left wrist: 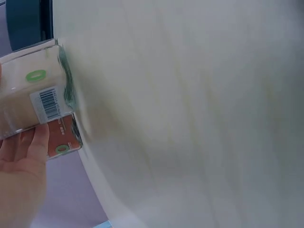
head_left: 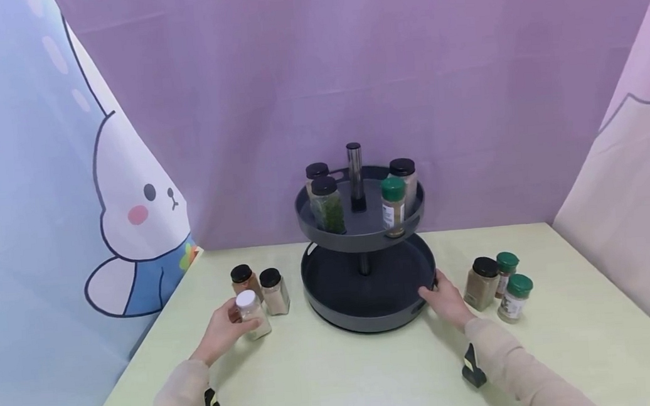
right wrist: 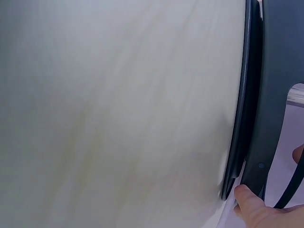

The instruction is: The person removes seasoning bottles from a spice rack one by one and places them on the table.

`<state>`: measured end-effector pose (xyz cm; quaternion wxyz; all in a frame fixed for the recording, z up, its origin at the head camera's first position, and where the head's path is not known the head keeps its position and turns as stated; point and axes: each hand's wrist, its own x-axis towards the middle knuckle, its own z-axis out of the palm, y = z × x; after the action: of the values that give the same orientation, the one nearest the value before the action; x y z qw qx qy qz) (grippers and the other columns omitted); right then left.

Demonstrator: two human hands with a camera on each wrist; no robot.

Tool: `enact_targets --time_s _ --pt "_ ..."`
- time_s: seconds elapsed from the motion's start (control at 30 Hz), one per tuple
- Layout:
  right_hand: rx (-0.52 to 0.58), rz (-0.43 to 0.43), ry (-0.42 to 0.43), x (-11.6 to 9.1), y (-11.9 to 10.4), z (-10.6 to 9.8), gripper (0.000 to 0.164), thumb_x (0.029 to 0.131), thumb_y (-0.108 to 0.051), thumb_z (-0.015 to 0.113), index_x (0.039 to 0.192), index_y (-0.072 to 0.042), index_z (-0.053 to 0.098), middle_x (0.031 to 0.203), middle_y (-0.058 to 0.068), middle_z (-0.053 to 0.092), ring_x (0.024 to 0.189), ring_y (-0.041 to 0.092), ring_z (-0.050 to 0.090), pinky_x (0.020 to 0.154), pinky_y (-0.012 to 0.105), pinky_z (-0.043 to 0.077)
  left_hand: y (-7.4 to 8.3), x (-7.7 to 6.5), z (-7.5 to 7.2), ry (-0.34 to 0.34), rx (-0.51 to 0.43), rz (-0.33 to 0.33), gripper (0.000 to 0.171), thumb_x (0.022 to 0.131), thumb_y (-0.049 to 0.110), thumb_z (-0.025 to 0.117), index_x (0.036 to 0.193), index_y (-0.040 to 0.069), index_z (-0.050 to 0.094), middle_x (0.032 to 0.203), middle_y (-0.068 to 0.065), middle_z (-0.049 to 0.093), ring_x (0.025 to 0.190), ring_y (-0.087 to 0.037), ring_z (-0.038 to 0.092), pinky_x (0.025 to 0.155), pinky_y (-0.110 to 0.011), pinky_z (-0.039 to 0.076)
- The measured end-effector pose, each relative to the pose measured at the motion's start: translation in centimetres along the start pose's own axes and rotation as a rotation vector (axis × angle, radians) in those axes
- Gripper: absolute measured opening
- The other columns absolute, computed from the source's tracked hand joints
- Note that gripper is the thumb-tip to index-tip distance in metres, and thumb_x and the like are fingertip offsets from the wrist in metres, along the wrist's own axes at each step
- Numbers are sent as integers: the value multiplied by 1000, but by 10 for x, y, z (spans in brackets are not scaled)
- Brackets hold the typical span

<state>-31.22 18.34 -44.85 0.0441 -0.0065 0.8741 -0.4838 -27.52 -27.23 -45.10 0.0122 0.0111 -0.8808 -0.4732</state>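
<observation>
My left hand (head_left: 224,331) holds a clear spice jar (head_left: 256,318) with a white cap and pale contents. In the left wrist view, the same jar (left wrist: 19,102) shows a barcode label and a green ring mark. Two black-capped jars stand just behind it, one reddish-brown (head_left: 247,288) and one pale (head_left: 277,299). My right hand (head_left: 447,301) grips the right rim of the lower tier of a dark grey two-tier turntable (head_left: 344,320), thumb over the inside. In the right wrist view, fingers (right wrist: 247,197) touch the tier's wall (right wrist: 268,156).
On the upper tier stand a jar of green herbs (head_left: 328,212), a green-capped jar (head_left: 395,210) and two more black-capped jars. Right of the turntable are a black-capped jar (head_left: 480,286) and two green-capped jars, the nearer one (head_left: 513,306) labelled. A purple cloth (head_left: 228,109) hangs behind the table.
</observation>
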Motion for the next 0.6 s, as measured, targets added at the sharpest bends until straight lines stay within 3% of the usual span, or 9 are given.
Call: enact_targets --time_s 0.6 --pt "16 -3 12 -3 1 2 72 92 -21 46 143 10 6 147 31 14 136 42 15 112 50 17 2 -5 0 -53 -5 -9 73 79 31 71 135 0 35 133 -25 45 121 -39 45 100 -49 40"
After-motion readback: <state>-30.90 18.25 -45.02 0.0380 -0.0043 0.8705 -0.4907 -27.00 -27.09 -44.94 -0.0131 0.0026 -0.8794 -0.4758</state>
